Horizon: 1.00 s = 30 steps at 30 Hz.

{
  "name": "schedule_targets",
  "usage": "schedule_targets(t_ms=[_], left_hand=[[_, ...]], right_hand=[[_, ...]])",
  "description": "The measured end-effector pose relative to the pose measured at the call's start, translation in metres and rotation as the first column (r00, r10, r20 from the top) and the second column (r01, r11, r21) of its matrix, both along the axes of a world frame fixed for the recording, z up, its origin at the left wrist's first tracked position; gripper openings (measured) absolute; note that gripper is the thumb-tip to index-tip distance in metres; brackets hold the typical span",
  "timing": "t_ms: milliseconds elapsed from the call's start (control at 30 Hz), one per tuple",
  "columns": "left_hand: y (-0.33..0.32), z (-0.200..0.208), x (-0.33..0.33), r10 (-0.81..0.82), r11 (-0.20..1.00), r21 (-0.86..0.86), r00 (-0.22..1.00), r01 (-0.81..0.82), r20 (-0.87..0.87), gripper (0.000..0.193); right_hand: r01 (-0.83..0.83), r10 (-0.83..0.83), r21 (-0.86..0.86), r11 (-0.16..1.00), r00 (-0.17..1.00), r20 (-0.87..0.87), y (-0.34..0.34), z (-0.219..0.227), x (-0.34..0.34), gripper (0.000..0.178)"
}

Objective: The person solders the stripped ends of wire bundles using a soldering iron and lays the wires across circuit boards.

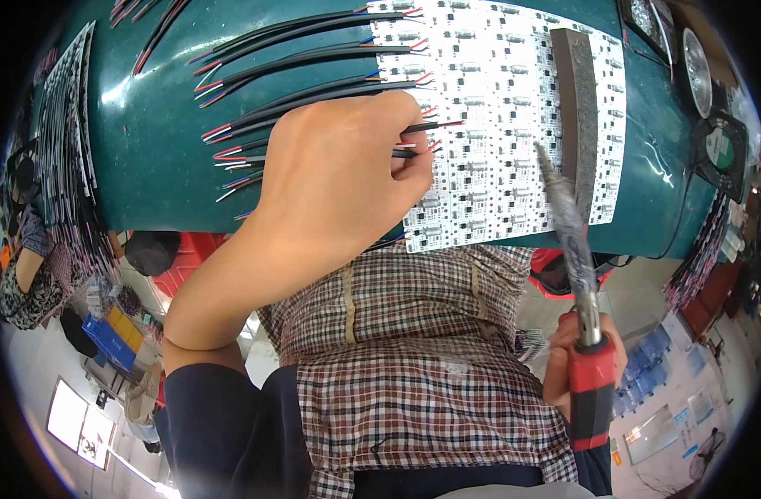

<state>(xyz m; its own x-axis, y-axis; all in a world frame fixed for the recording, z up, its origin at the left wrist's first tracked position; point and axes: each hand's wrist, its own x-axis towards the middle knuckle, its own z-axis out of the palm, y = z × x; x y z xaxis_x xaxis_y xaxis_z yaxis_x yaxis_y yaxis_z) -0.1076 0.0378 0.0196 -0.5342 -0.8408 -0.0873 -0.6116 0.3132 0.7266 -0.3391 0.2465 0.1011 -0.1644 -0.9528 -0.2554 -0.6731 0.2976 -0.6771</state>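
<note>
L hand (pixel 339 158) pinches slim black cable (pixel 422 128), twd green tabletop's (pixel 164 166) near edge.
Prob. light, bendy; hold sheath. R hand (pixel 556 371) grips red-black soldering iron (pixel 592 374).

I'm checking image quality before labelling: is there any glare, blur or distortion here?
In the head view, bright glare marks the green tabletop on both sides of the white circuit boards; in the head view, the soldering iron looks soft, perhaps motion blur; in the head view, fisheye distortion bends edges toward the dark rim.
</note>
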Motion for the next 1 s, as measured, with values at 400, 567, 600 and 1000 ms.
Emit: schedule_targets(t_ms=[400,567,600,1000], left_hand=[[0.0,-0.001,0.004,0.004,0.993,0.114,0.995,0.007,-0.097,0.014],[-0.005,-0.007,0.006,-0.025,0.947,-0.318,0.975,-0.048,-0.22,0.007],[-0.004,-0.004,0.007,-0.032,0.943,-0.326,0.961,-0.062,-0.276,0.006],[0.035,-0.003,0.004,0.028,0.998,-0.058,0.991,-0.036,-0.133,0.015]], right_hand=[[0.136,-0.145,0.057,0.989,0.966,0.214,0.025,-0.028,-0.001,0.029],[0.233,-0.25,0.094,0.968,0.927,0.281,0.021,-0.028,0.007,0.036],[0.233,-0.251,0.096,0.968,0.93,0.268,0.022,-0.028,0.007,0.039],[0.101,-0.149,0.219,0.97,0.965,0.214,0.013,-0.027,0.004,0.02]])
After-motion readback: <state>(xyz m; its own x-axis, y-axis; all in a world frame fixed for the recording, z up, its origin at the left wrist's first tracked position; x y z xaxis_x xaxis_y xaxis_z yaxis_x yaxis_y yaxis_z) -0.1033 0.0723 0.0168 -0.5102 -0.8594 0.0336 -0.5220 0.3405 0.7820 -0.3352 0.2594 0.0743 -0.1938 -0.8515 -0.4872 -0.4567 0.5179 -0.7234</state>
